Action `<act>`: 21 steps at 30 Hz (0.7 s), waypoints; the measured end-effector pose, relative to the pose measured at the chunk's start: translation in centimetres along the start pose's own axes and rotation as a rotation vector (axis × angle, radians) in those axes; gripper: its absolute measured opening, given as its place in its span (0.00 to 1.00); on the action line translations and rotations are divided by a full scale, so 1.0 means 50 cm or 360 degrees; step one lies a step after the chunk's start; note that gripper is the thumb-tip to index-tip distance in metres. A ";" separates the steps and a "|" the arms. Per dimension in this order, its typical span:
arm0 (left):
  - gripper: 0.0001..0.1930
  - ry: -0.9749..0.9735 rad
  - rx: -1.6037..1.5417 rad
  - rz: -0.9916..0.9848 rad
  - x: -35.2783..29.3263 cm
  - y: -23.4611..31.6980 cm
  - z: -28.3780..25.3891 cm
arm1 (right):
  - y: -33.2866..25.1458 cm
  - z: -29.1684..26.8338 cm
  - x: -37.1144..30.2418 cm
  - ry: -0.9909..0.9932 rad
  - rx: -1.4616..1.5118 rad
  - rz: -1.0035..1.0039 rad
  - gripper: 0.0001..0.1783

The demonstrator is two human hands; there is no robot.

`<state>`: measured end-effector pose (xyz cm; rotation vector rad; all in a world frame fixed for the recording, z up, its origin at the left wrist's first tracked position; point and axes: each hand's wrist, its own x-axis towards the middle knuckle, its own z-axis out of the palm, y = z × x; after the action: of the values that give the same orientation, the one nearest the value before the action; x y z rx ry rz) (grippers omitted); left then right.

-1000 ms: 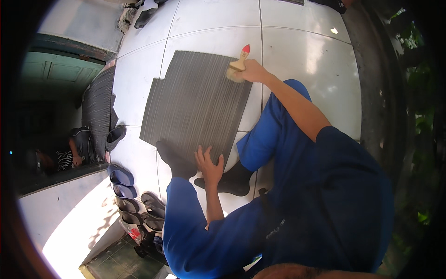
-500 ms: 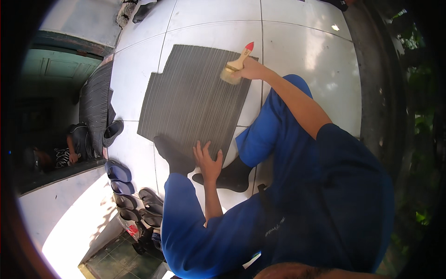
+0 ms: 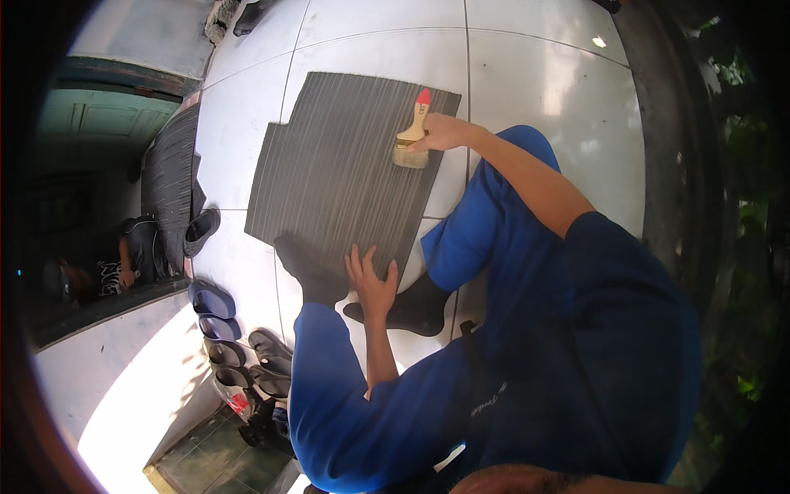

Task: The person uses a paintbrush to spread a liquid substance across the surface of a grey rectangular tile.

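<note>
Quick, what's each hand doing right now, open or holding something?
Left hand: open, spread against the striped mat.
Right hand: closed, holding the brush.

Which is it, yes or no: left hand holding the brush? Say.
No: the right hand holds the brush, while the left hand touches the mat.

Bright, daylight look overall; light source out of view. White floor (image 3: 527,62) well lit, soft glare upper right plus one small blown-out spot. Low wall (image 3: 136,403) lower left overexposed, pure white in part, leafy shadow along its edge. Doorway (image 3: 62,193) very dim, detail mostly lost. Plants (image 3: 749,222) far right dark, blurry. Navy shirt (image 3: 625,337) underexposed, folds barely readable. Mat (image 3: 337,165) evenly lit, stripes clear. Brush (image 3: 413,136) readable, bristles slightly soft. Strong fisheye: tile lines bend, corners black.
</note>
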<state>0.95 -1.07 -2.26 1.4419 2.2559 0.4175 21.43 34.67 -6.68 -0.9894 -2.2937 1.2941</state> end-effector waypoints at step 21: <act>0.31 -0.0013 0.0014 -0.0001 0.001 0.010 0.006 | 0.051 -0.155 0.009 0.1057 -0.0214 0.0501 0.19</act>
<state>1.47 -0.78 -2.28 1.4446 2.2546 0.4011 26.64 40.65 -4.69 -1.5889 -1.7667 0.7418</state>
